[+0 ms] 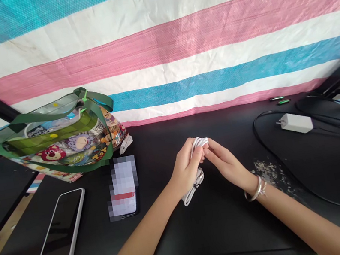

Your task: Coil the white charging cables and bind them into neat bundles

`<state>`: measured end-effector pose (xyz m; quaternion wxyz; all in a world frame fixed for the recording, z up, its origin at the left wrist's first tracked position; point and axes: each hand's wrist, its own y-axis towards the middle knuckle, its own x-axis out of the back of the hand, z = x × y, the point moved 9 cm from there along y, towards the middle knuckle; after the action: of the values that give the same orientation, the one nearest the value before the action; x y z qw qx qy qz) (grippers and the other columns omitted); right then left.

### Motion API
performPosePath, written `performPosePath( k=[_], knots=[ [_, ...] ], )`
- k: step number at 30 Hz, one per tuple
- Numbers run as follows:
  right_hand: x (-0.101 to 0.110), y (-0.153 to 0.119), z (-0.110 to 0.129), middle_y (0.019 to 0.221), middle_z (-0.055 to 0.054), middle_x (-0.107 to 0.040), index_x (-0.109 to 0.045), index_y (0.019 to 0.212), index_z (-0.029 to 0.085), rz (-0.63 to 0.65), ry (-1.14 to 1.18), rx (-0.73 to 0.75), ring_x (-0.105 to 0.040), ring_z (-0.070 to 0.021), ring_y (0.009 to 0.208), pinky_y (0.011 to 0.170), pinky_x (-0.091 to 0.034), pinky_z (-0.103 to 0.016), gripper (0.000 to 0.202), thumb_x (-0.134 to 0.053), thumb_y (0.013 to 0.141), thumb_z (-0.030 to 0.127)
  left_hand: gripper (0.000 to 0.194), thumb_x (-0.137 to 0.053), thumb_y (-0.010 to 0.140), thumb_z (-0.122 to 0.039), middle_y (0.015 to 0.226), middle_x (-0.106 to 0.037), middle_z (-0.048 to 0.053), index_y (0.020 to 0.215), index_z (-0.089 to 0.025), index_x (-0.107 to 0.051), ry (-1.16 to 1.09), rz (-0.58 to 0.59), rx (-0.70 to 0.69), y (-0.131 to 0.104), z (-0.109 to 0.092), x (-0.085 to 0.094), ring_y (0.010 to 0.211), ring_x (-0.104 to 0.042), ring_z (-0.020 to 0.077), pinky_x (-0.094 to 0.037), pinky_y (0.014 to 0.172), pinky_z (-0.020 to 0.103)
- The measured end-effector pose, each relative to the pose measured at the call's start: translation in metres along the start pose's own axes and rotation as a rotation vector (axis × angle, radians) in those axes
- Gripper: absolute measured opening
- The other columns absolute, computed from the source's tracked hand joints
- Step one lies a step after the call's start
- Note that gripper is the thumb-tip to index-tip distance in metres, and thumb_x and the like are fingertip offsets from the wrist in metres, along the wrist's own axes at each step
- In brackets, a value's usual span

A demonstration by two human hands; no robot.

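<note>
A coiled white cable [201,141] is held up over the black table between my two hands. My left hand [186,164] is closed around the coil, with the thumb pressed on it. The fingers of my right hand [224,159] pinch the coil's right end, and their tips meet those of my left hand. Below, partly hidden by my left hand, a second bundled white cable [194,189] lies on the table. A silver bracelet [258,189] circles my right wrist.
Left of my hands lie a lit phone [124,187] and a dark-screened phone [60,233]. Behind them stands a cartoon tote bag [72,146]. A white charger [296,123], a black cord [279,159] and scattered crumbs [271,173] are on the right. Striped sheeting [175,44] hangs behind.
</note>
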<state>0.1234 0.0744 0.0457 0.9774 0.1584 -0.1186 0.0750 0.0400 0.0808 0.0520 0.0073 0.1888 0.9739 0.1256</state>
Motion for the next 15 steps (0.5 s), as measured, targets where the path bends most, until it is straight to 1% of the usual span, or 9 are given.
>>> performPosePath(
  k=[2,4,8,10,12,13,15],
  knots=[
    [0.001,0.0,0.0,0.074,-0.001,-0.059,-0.055,0.08,0.023,-0.03,0.0,0.0,-0.056,-0.0172,0.07,0.067,-0.05,-0.03,0.033,-0.045,0.089,0.054,0.021,-0.04,0.093,-0.034,0.074,-0.048,0.0,0.081,-0.019,-0.049,0.157,-0.031,-0.075,-0.001,-0.007,0.002,0.066,-0.047,0.0127,-0.04,0.063,0.026],
    [0.001,0.0,0.001,0.075,-0.001,-0.06,-0.056,0.082,0.023,-0.049,-0.007,0.004,-0.056,-0.0174,0.07,0.067,-0.05,-0.03,0.034,-0.045,0.089,0.054,0.019,-0.039,0.093,-0.027,0.076,-0.049,0.001,0.077,-0.02,-0.047,0.288,-0.079,-0.15,-0.002,-0.014,0.004,0.067,-0.048,0.0132,-0.041,0.064,0.027],
    [0.003,-0.003,0.004,0.074,-0.001,-0.06,-0.059,0.086,0.023,-0.085,-0.026,0.014,-0.056,-0.0167,0.068,0.064,-0.05,-0.029,0.033,-0.043,0.09,0.052,0.017,-0.043,0.089,-0.024,0.075,-0.05,0.001,0.073,-0.02,-0.046,0.536,-0.196,-0.291,-0.004,-0.028,0.012,0.071,-0.049,0.015,-0.043,0.066,0.027],
    [0.003,-0.004,0.006,0.073,-0.001,-0.06,-0.059,0.09,0.023,-0.101,-0.043,0.021,-0.056,-0.016,0.064,0.06,-0.049,-0.028,0.03,-0.043,0.091,0.048,0.016,-0.046,0.087,-0.025,0.074,-0.051,0.001,0.072,-0.02,-0.047,0.638,-0.226,-0.346,-0.005,-0.032,0.014,0.072,-0.051,0.016,-0.043,0.066,0.028],
    [0.004,-0.005,0.008,0.076,-0.001,-0.063,-0.06,0.092,0.023,-0.109,-0.078,0.039,-0.058,-0.0164,0.065,0.06,-0.05,-0.028,0.025,-0.044,0.092,0.042,0.013,-0.048,0.085,-0.027,0.072,-0.053,0.001,0.073,-0.021,-0.047,0.712,-0.229,-0.348,-0.005,-0.032,0.015,0.069,-0.051,0.0161,-0.042,0.063,0.027],
    [0.004,-0.005,0.01,0.078,-0.002,-0.064,-0.06,0.093,0.023,-0.109,-0.102,0.051,-0.06,-0.017,0.067,0.062,-0.051,-0.029,0.023,-0.043,0.092,0.038,0.012,-0.049,0.085,-0.028,0.07,-0.053,0.0,0.075,-0.021,-0.048,0.738,-0.218,-0.32,-0.004,-0.029,0.016,0.065,-0.052,0.0156,-0.041,0.061,0.026],
    [0.004,-0.005,0.012,0.084,-0.004,-0.068,-0.061,0.095,0.023,-0.103,-0.156,0.077,-0.063,-0.0186,0.074,0.068,-0.052,-0.03,0.021,-0.043,0.092,0.031,0.009,-0.048,0.086,-0.029,0.063,-0.053,-0.003,0.083,-0.021,-0.049,0.775,-0.178,-0.215,-0.002,-0.019,0.016,0.056,-0.051,0.0144,-0.037,0.054,0.024]
  ],
)
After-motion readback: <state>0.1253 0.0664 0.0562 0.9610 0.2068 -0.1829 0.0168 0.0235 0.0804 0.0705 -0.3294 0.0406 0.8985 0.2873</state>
